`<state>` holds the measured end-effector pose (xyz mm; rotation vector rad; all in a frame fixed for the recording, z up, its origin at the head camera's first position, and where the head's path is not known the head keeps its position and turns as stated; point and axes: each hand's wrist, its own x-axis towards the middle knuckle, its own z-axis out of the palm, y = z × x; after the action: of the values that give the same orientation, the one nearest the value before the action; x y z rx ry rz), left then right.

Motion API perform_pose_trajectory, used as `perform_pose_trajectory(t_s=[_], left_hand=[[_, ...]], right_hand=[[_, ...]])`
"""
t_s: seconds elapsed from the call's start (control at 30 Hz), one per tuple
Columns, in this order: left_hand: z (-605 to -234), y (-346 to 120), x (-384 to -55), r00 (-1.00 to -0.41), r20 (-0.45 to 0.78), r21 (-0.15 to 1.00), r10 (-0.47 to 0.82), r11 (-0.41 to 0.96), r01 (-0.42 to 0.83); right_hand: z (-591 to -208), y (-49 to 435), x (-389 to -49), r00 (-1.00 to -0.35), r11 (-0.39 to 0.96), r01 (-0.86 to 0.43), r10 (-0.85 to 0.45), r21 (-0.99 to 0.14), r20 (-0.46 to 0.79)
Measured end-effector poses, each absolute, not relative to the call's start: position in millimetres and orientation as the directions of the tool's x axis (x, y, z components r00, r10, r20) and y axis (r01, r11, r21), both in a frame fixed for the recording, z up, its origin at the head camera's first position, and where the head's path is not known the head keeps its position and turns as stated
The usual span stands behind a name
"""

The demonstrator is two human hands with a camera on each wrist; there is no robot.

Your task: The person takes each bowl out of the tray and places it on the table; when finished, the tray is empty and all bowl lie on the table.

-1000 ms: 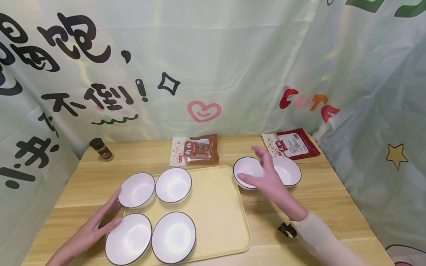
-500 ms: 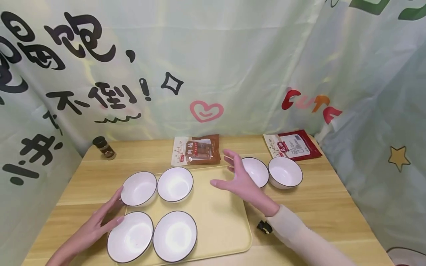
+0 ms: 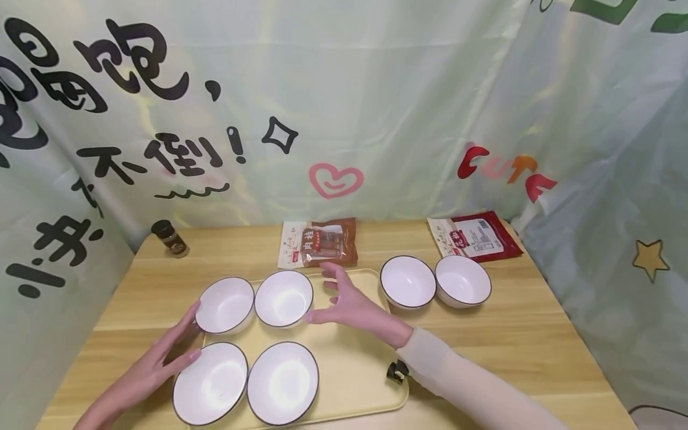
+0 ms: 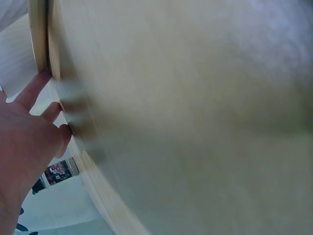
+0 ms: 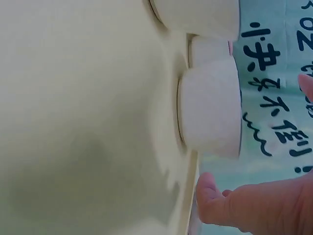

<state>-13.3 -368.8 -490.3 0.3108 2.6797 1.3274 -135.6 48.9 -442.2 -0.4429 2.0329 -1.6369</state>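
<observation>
My left hand (image 3: pixel 156 367) lies along the left side of two white, dark-rimmed bowls. Its fingertips are at the back left bowl (image 3: pixel 223 306), its thumb at the rim of the front left bowl (image 3: pixel 209 385). To their right sit another back bowl (image 3: pixel 283 298) and a front bowl (image 3: pixel 282 385), both on a pale yellow tray (image 3: pixel 355 358). Over the tray, my right hand (image 3: pixel 346 304) spreads thumb and fingers just right of that back bowl, holding nothing. In the right wrist view, a gap shows between the hand (image 5: pixel 259 203) and a bowl (image 5: pixel 210 107).
Two more bowls stand at the right: one bowl (image 3: pixel 408 282) by the tray's back right corner, another bowl (image 3: pixel 463 280) beside it. Behind lie a brown spice packet (image 3: pixel 318 243) and a red packet (image 3: pixel 475 236). A dark-capped jar (image 3: pixel 171 239) is at back left, before a printed curtain (image 3: pixel 376 107).
My right hand has moved left, from over the bowls at the right to above the tray beside the back bowl. The left hand and the bowls keep their places; the view has shifted slightly.
</observation>
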Motion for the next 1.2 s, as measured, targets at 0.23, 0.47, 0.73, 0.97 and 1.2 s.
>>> perform_pose_trajectory(t_s=[0.23, 0.47, 0.73, 0.97, 1.2], left_hand=[[-491.7, -367.6, -12.0, -0.968, -0.008, 0.800, 0.249, 0.583, 0.143], [-495.8, -362.2, -14.3, -0.968, -0.053, 0.806, 0.244, 0.583, 0.103], [-492.2, -368.3, -12.5, -0.971, -0.042, 0.802, 0.234, 0.588, 0.107], [-492.3, -367.9, -13.5, -0.973, -0.037, 0.798, 0.229, 0.593, 0.110], [-490.3, -367.6, -12.7, -0.972, -0.036, 0.805, 0.232, 0.584, 0.109]], right_hand=[[-452.4, 24.1, -140.2, -0.826, 0.295, -0.002, -0.539, -0.956, -0.164], [-460.8, 12.5, -141.9, -0.829, 0.275, -0.049, -0.547, -0.960, -0.114], [-470.6, -6.3, -145.6, -0.819, 0.312, -0.092, -0.564, -0.945, -0.106], [-470.9, -11.8, -147.6, -0.826, 0.365, -0.131, -0.555, -0.922, -0.102], [-470.1, -11.6, -147.3, -0.833, 0.386, -0.181, -0.549, -0.905, -0.067]])
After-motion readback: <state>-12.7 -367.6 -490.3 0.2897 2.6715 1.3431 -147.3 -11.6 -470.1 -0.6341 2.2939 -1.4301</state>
